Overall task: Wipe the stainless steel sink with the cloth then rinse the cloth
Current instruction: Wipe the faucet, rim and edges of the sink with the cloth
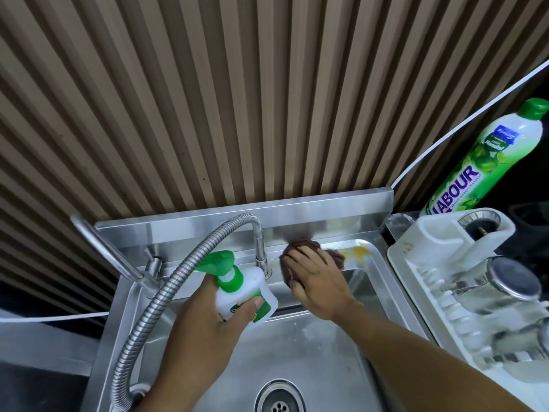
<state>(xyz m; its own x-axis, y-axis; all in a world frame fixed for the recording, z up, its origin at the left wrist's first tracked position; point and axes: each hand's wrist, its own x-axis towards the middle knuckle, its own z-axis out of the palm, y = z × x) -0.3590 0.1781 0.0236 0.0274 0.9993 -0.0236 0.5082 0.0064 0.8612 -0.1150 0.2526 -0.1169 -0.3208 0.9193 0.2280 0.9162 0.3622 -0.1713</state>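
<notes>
Now right hand (315,281) flat, presses cloth (303,248); left hand (208,316) grips soap bottle (246,295).

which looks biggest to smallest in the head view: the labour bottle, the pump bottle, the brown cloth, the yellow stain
1. labour bottle
2. pump bottle, gripped by the left hand
3. brown cloth, partly hidden under the right hand, so its rank is unsure
4. yellow stain

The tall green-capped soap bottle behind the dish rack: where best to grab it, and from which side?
Probably grip the soap bottle around its tapering upper body, below the green cap, reaching from the sink side. The dish rack hides its base, leaving only the upper part free.
</notes>
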